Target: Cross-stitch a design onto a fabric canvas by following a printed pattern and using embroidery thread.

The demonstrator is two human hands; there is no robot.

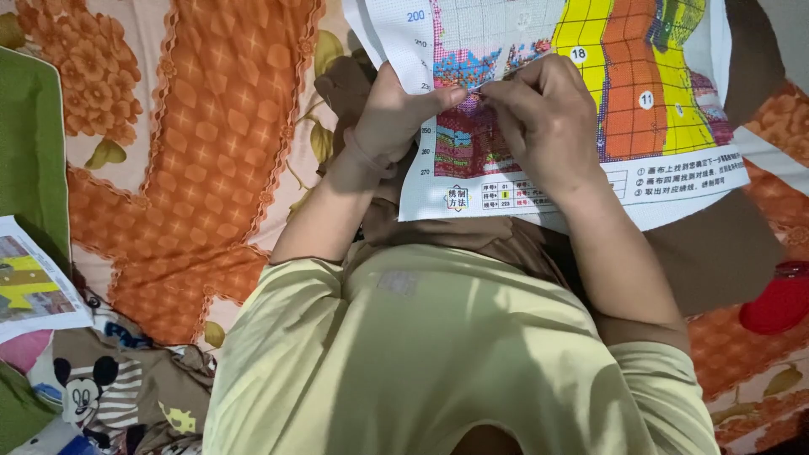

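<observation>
A white cross-stitch cloth (674, 181) printed with a grid of pink, yellow, orange and green patches lies over my lap. My left hand (389, 114) grips the cloth's left edge, its thumb pressed on top near the stitched pink and blue area. My right hand (543, 118) rests on the cloth with its fingertips pinched on a thin needle (479, 87), right by the left thumb. I wear a pale yellow shirt (447, 354).
An orange and cream flowered bedsheet (211, 126) lies underneath. A green cushion (29, 152) and a printed pattern sheet (34, 282) sit at the left, a brown cartoon-print fabric (109, 388) at bottom left, a red object (779, 299) at the right edge.
</observation>
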